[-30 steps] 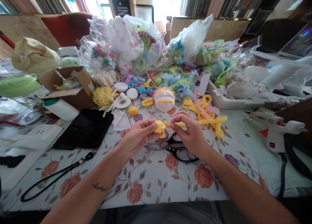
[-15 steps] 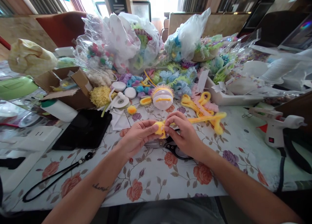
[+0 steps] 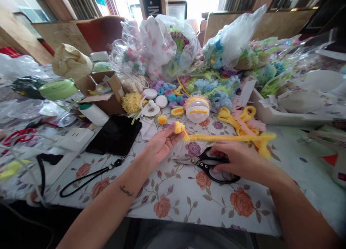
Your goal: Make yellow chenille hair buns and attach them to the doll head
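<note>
Yellow strip, fuzzy, pinched — left hand

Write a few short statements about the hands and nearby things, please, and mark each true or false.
The left hand holds a fuzzy yellow strip. True.
The right hand is on a white ribbon spool. False: it is at the black-handled metal scissors.
The scissors' blades point toward the person's right. False: they point left.
A small fuzzy orange-yellow pompom lies on the pale floral cloth. True.
The flat black rectangular object lies right of the scissors. False: it lies left of them.
</note>
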`<action>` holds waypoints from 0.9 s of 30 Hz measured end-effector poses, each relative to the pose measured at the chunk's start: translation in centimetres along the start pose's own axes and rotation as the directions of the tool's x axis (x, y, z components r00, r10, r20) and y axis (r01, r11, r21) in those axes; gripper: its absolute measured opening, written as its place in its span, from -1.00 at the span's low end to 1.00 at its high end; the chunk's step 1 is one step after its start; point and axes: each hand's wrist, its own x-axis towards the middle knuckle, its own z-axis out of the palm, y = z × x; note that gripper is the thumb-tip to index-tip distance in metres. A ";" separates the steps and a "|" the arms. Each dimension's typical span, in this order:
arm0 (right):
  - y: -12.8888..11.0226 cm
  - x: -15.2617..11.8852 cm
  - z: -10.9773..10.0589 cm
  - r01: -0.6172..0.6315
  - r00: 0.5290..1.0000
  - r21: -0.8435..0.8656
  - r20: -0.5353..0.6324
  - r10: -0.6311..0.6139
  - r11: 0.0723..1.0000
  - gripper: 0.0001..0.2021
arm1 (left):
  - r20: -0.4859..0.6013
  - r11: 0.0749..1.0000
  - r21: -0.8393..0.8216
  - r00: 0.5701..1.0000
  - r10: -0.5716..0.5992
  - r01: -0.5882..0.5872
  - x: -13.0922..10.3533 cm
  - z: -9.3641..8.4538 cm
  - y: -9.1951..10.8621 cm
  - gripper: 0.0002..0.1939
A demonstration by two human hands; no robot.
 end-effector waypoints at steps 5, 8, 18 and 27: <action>0.3 -0.2 0.1 0.039 0.998 -0.128 0.049 -0.033 0.991 -0.88 | -0.015 0.999 -0.024 0.999 0.044 -0.044 0.4 -0.3 0.7 -0.83; 0.9 -0.3 0.4 -0.015 0.999 0.015 0.051 0.014 1.000 -0.89 | -0.014 0.996 -0.031 0.997 0.081 -0.081 0.5 -0.4 0.9 -0.86; -1.0 0.6 2.3 -0.128 0.911 0.100 -0.382 0.156 0.987 -0.78 | 0.008 0.990 -0.059 0.991 0.131 -0.131 0.6 -0.4 0.9 -0.91; -0.4 1.1 3.6 -0.204 0.880 -0.243 -0.471 0.069 0.948 -0.78 | -0.016 0.993 -0.035 0.993 0.113 -0.114 -0.1 0.2 0.6 -0.86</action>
